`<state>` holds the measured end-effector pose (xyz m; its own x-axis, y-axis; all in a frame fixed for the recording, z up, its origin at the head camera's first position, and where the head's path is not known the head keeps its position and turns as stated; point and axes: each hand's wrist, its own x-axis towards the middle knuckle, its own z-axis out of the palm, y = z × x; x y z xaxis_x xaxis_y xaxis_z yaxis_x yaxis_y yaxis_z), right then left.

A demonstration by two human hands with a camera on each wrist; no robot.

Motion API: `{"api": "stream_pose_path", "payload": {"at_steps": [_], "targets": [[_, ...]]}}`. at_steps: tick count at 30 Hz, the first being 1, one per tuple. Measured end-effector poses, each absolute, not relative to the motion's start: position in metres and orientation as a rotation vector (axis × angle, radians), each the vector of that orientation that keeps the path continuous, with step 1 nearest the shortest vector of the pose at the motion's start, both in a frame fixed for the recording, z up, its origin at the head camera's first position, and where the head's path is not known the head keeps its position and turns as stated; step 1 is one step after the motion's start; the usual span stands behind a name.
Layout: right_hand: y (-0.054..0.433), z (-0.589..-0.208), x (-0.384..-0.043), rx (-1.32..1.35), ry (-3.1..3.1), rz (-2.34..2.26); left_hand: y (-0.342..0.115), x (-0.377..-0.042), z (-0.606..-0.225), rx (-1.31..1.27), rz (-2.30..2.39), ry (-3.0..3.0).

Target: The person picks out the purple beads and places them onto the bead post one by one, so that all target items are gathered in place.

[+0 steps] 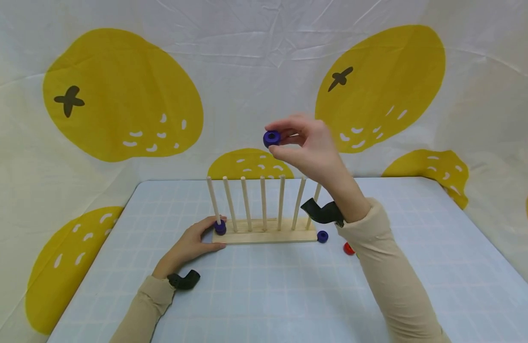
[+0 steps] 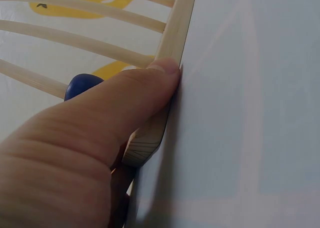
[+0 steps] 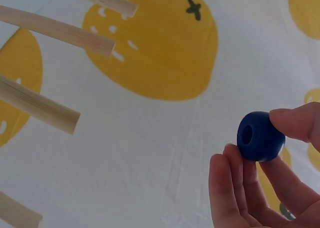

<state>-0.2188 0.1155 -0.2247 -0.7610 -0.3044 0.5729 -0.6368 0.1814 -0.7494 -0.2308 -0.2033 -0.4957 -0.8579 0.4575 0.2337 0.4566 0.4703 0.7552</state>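
Observation:
Between thumb and fingertips my right hand (image 1: pixel 308 145) pinches a blue bead (image 1: pixel 272 138) with a hole through it, raised above the peg tops. In the right wrist view the bead (image 3: pixel 260 136) has its hole facing the pegs (image 3: pixel 45 108). My left hand (image 1: pixel 197 240) grips the left end of a wooden pegboard (image 1: pixel 268 236), thumb along the front edge and fingers behind. Several upright pegs (image 1: pixel 264 202) stand in a row on it. Blue beads (image 1: pixel 220 227) sit at the foot of the leftmost peg, by the left fingers; one shows partly behind the thumb in the left wrist view.
A loose blue bead (image 1: pixel 322 237) lies at the board's right end. Farther right lies a red bead (image 1: pixel 348 248), with a bit of green beside it mostly hidden by the right sleeve (image 1: pixel 388 271). A light checked cloth (image 1: pixel 255 295) covers the table; a fruit-print curtain (image 1: pixel 255 95) hangs behind.

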Motion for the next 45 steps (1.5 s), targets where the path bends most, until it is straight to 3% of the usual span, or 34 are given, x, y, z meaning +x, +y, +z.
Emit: {"api": "stream_pose_path", "payload": {"at_steps": [24,33,45], "targets": [[0.059,-0.226,-0.234,1.052,-2.278,1.481,-0.202,-0.229,-0.494,0.855,1.379,2.692],[0.031,-0.245,-0.239,1.128,-2.266,1.500,-0.193,-0.212,-0.463,0.895,1.395,2.680],[0.015,-0.274,-0.241,1.111,-2.301,1.657,-0.194,-0.214,-0.465,0.897,1.419,2.668]]}}
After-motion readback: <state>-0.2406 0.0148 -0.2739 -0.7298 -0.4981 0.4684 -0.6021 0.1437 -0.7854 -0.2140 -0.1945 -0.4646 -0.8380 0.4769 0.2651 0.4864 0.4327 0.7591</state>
